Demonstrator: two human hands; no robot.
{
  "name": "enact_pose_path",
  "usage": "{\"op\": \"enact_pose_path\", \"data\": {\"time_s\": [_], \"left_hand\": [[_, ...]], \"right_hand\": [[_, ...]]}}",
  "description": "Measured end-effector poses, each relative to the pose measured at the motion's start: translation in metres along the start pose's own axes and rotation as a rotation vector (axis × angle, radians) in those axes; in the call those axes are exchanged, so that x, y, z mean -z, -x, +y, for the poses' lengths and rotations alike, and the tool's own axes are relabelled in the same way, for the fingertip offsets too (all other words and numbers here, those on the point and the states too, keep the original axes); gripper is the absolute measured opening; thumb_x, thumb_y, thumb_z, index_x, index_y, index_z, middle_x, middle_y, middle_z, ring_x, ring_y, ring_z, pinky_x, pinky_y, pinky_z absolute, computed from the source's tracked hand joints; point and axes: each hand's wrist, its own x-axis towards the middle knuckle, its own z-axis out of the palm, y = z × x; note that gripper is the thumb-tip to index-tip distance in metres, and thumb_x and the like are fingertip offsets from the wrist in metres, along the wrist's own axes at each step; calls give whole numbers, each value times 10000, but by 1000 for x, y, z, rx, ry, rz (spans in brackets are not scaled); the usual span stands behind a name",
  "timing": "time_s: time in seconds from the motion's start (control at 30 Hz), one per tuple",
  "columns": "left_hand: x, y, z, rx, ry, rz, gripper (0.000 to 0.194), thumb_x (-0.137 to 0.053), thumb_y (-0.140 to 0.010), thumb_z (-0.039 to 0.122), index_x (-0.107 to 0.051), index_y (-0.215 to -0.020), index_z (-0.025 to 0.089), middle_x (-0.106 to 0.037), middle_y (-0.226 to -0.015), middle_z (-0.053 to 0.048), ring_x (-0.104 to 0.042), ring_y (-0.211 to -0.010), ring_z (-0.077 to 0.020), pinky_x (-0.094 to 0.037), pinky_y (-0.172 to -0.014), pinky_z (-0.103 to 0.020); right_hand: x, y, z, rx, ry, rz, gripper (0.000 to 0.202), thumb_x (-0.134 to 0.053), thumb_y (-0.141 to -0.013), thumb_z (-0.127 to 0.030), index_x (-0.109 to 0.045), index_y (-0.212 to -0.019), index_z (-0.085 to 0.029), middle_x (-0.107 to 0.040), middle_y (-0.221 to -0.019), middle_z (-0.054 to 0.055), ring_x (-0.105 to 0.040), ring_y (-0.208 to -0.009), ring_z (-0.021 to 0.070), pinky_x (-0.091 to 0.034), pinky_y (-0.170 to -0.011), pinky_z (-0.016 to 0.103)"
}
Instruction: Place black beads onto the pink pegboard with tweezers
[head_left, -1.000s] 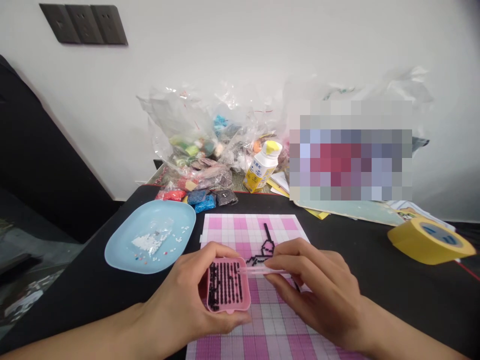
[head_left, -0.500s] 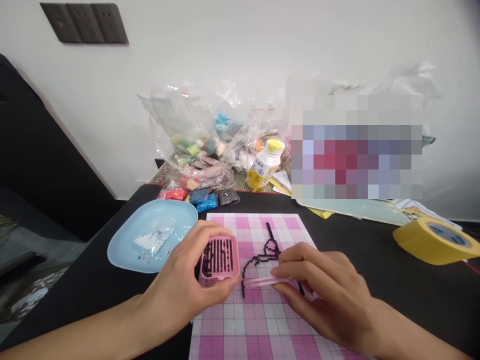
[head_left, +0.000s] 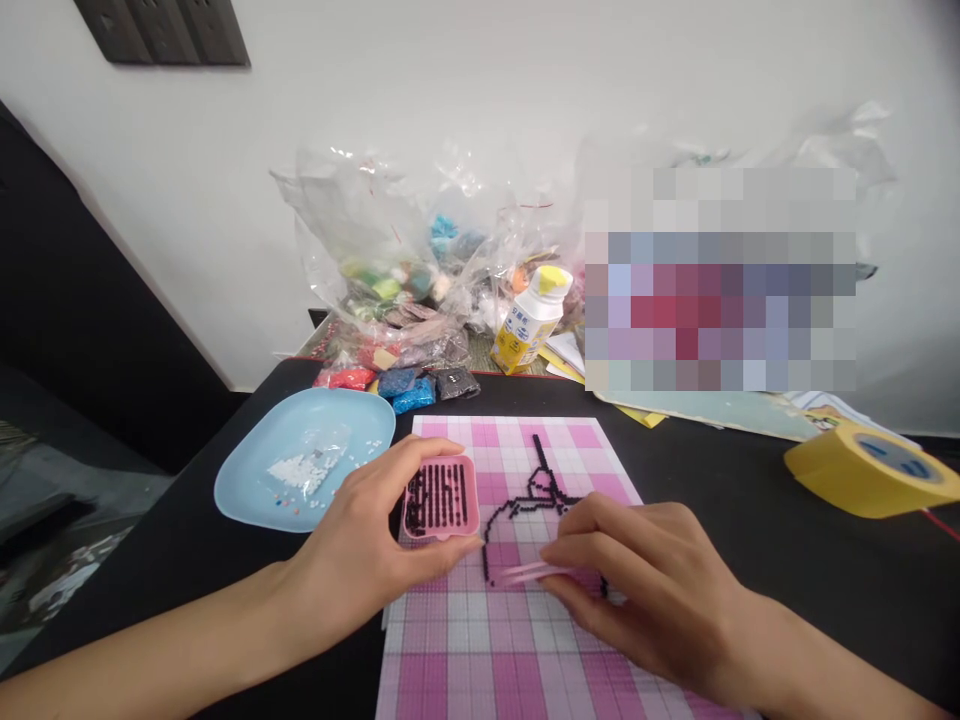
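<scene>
- At lower center, the pink-and-white checked pegboard (head_left: 461,665) lies on the black tabletop (head_left: 315,650) and runs off the bottom edge of the frame.
- Right of center in the lower half, the right hand (head_left: 645,575) pinches pink tweezers (head_left: 523,573) between thumb and fingers. The tweezers project leftward out of the grip, low over the pegboard, with their tips near the lower left end of the black bead outline (head_left: 489,540). Whether the tips grasp a bead is too small to tell.
- Left of the tweezers, the left hand (head_left: 371,525) grasps a pink bead tray (head_left: 471,500) by its rim: the thumb lies along the lower edge and the fingers reach over the upper left. The tray sits inside this grip, its open face toward the camera, with black beads (head_left: 448,495) mostly in upright rows and a denser cluster at the left.
- At left, a light blue plate (head_left: 244,480) holds a clear packet of white beads (head_left: 304,468) and loose beads.
- At the right edge, a roll of yellow tape (head_left: 825,475) rests on the tabletop.
- Above the pegboard, small bead packets (head_left: 414,394) in red, blue and dark gray lie close together.
- At upper center, a yellow-capped bottle (head_left: 529,322) stands before clear plastic bags (head_left: 352,225); right of them, an area is pixelated.
- At upper left, dark wall sockets (head_left: 165,30) are cut by the frame.
</scene>
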Motion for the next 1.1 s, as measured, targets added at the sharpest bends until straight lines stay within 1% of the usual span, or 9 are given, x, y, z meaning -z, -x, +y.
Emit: {"op": "enact_pose_path", "data": {"time_s": [0.13,0.27,0.47,0.87,1.1], "left_hand": [[0,0,0,-12,-5,-12,376,-731,-743,242,-586,-1088,279,-653,-964,57,-615,-850,-164,-481,-796,-284],[1,0,1,-17,-8,-25,366,-730,-744,242,-587,-1080,277,-653,-946,52,-621,-837,-168,-491,-777,-287],[1,0,0,-31,1,-27,349,-716,-745,244,-591,-1069,273,-651,-929,44,-624,-811,-172,-504,-767,-297],[0,0,1,-37,-15,-28,357,-722,-751,247,-587,-1081,269,-650,-972,41,-618,-862,-174,-492,-815,-300],[0,1,0,-37,-14,-33,355,-725,-749,254,-594,-1078,267,-651,-958,29,-622,-842,-187,-510,-814,-321]], "right_hand": [[-1,0,2,10,-5,-13,60,-526,-965,-223,-564,-946,-181,-596,-752,-12,-535,-543,90,-354,-452,241],[-2,1,3,5,4,-24,62,-535,-955,-220,-573,-929,-178,-594,-749,-11,-513,-527,87,-345,-443,238],[-3,0,3,11,4,-22,93,-519,-967,-233,-580,-931,-174,-595,-748,-12,-534,-539,84,-359,-451,229],[-4,-1,3,10,-24,-32,59,-539,-961,-227,-569,-949,-178,-602,-768,-7,-553,-560,90,-364,-460,230],[-4,-1,3,12,-30,-40,63,-536,-961,-222,-573,-956,-171,-609,-783,-1,-560,-561,92,-379,-463,237]]}}
